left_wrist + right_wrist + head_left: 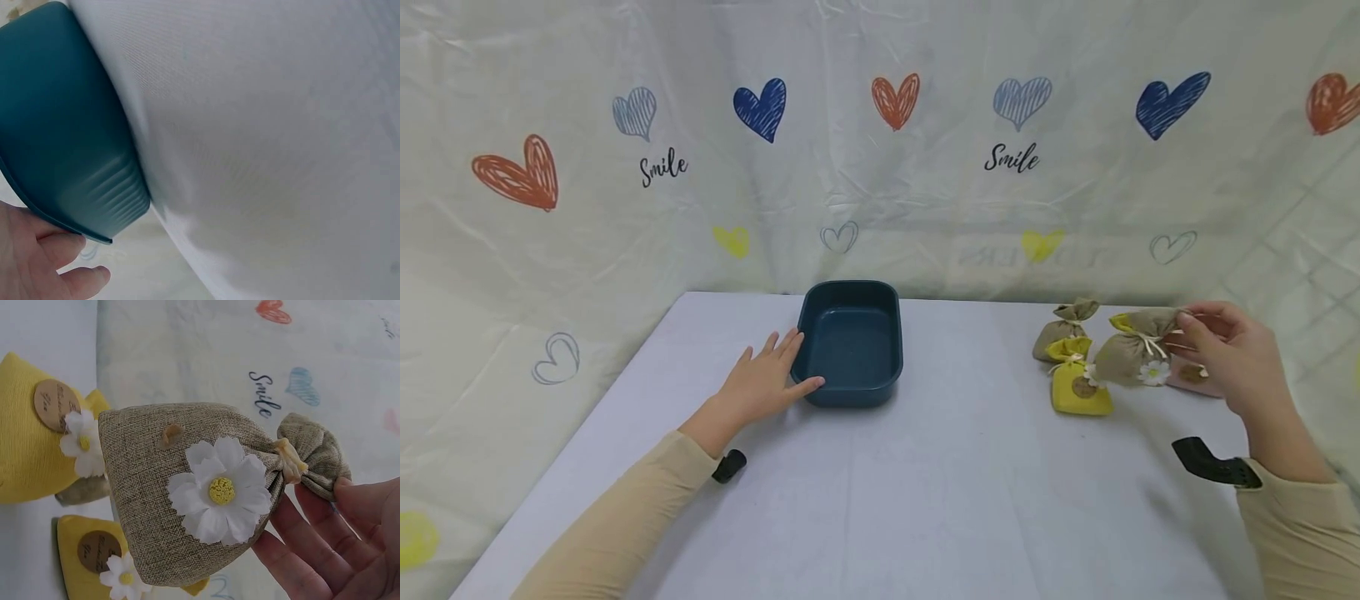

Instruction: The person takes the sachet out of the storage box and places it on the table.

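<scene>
A dark teal rectangular tub (847,397) stands toward the back of the table. My left hand (756,385) touches its left rim with extended fingers, the thumb over the near corner. Off the table at the right, my right hand (1243,360) pinches the gathered top of a beige burlap sachet (147,494) with a white daisy and a pale tie. The sachet hangs tilted beside a yellow sachet (1078,398), which bears a round brown label. Behind that one lies another beige sachet (1052,340). A pink sachet (1187,381) is partly hidden by the right hand.
A white cloth (940,483) covers the table. Behind it hangs a pale curtain (955,192) printed with hearts and "Smile". Black straps (1217,468) sit at the wrists. In the right wrist view, two yellow sachets (31,437) appear left of the held one.
</scene>
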Demonstrator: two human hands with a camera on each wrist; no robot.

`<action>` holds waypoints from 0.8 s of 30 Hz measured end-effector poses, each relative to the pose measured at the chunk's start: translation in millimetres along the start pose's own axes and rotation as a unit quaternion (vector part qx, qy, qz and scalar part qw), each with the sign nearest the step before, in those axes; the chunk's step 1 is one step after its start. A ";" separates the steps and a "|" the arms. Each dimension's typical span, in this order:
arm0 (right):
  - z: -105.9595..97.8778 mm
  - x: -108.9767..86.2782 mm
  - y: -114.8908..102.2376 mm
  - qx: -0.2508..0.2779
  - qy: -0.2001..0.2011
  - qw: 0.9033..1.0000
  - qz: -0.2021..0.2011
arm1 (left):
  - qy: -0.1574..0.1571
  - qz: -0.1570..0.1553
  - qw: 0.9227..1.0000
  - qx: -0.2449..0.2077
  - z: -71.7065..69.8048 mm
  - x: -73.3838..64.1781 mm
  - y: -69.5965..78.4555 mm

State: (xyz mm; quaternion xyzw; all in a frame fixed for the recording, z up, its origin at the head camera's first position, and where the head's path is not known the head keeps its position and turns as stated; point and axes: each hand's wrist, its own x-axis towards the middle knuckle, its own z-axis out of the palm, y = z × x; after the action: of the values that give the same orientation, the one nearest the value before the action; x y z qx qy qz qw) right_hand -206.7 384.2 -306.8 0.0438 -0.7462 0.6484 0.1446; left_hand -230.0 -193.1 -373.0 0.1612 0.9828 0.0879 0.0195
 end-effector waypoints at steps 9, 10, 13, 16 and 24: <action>-20.4 1.3 12.8 -0.023 0.007 1.000 0.012 | 0.000 0.001 1.000 0.005 -1.8 -0.2 0.0; -22.1 1.1 14.2 -0.030 0.007 0.999 0.015 | -0.002 0.000 1.000 0.005 -2.0 0.0 0.1; -25.9 -0.5 17.4 -0.069 0.010 0.997 0.026 | -0.004 0.001 1.000 0.005 -3.0 -0.2 0.5; -29.1 -3.1 19.1 -0.084 0.001 0.996 0.029 | -0.004 0.000 1.000 0.006 -2.8 0.0 0.6; -45.6 -4.8 34.1 -0.056 -0.052 0.997 0.026 | -0.004 -0.002 1.000 0.003 -1.1 0.3 0.4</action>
State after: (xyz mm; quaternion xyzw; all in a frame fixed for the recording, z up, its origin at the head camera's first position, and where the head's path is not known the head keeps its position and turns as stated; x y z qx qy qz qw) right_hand -203.5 433.6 -335.3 0.0499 -0.7886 0.6061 0.0905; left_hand -230.2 -192.9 -371.8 0.1597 0.9833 0.0841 0.0235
